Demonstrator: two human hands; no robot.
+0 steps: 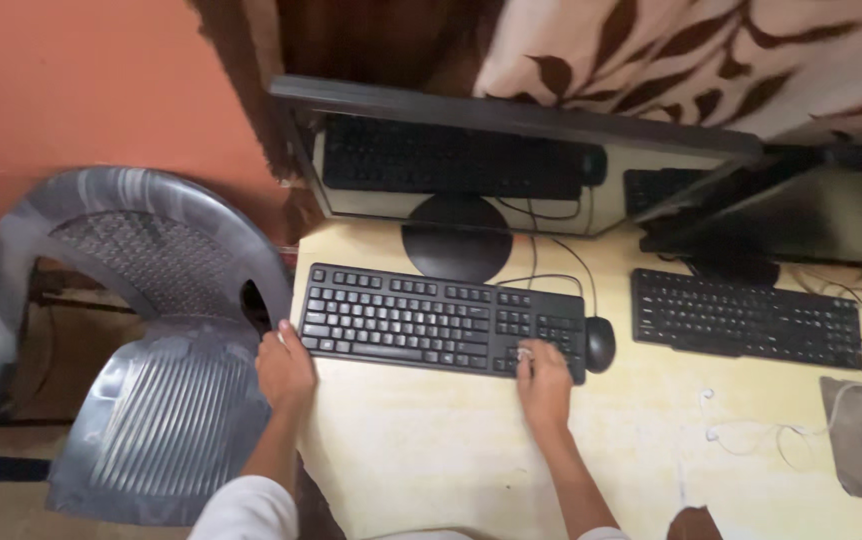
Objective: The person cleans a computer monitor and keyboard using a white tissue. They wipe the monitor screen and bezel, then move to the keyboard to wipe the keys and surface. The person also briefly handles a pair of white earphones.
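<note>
The pale desk (431,460) spreads under and beyond both hands, with a grey plastic chair (151,360) just off the left hand's outer side. Beyond the fingertips stands a dark monitor (471,150) on its round foot, a second monitor (791,210) and a second keyboard (746,318) well off to the right of the right hand.

The black keyboard (421,318) lies straight between the hands — the left hand (284,368) rests at its near-left corner, fingers closed loosely against the edge, while the right hand (544,378) sits on its near-right corner, fingers curled over the number keys. Whether either grip is firm, I cannot tell.

A black mouse (600,342) lies just beside the right hand, its cable looping behind. To shift the keyboard cleanly I would hold both ends evenly — and mind that mouse and its cable.
</note>
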